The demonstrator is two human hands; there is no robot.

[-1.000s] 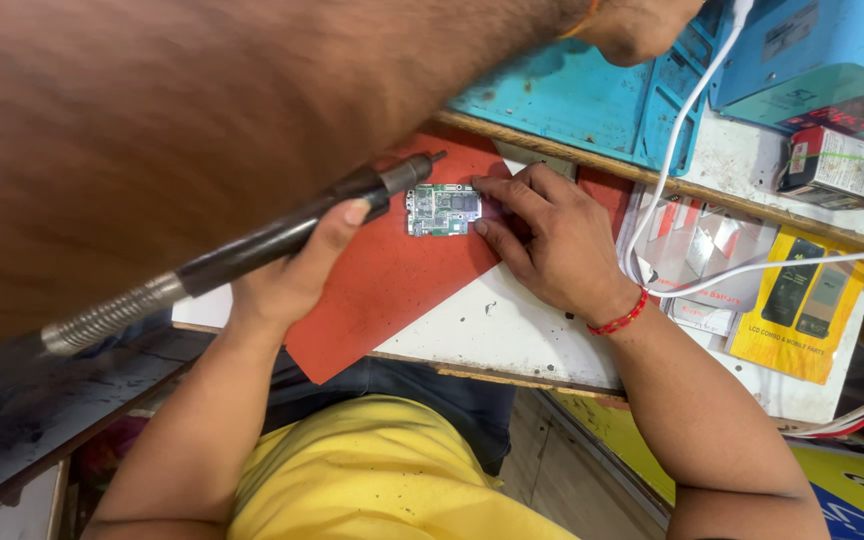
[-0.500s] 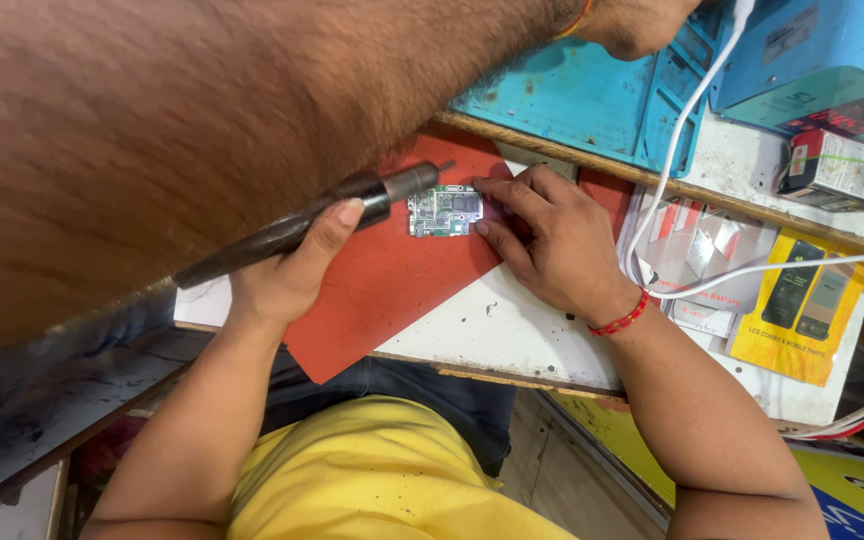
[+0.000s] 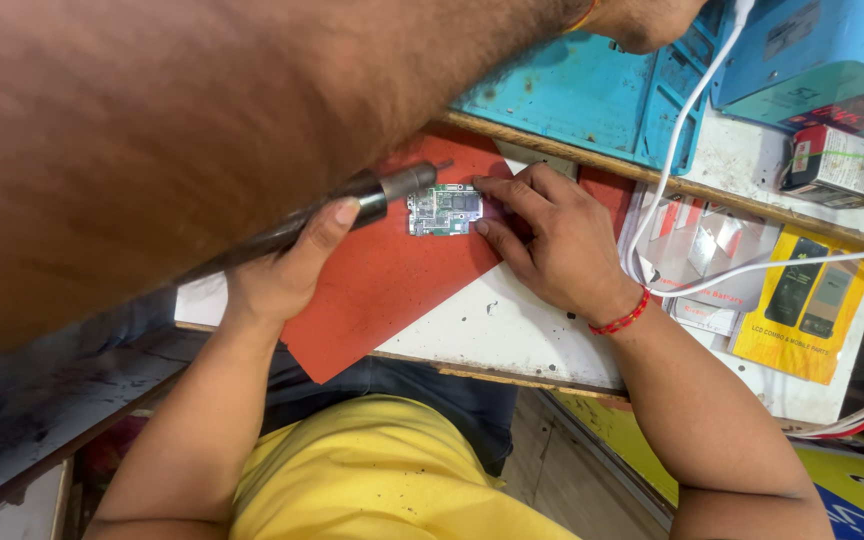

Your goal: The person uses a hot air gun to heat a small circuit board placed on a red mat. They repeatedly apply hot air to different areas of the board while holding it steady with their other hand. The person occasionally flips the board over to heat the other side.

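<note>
circuit board (image 3: 442, 209), flat green rectangle, pinned by right hand (image 3: 552, 240); left hand (image 3: 287, 275) grips metal-tipped tool (image 3: 372, 195).

The scene is seen from a single head-worn view, placed above the bench and aimed steeply down. The frame appears inverted: a yellow-shirted torso (image 3: 392, 470) is shown at the bottom edge, the white table (image 3: 512, 330) at centre. The upper left is filled by a very near, blurred forearm (image 3: 202, 130).
</note>
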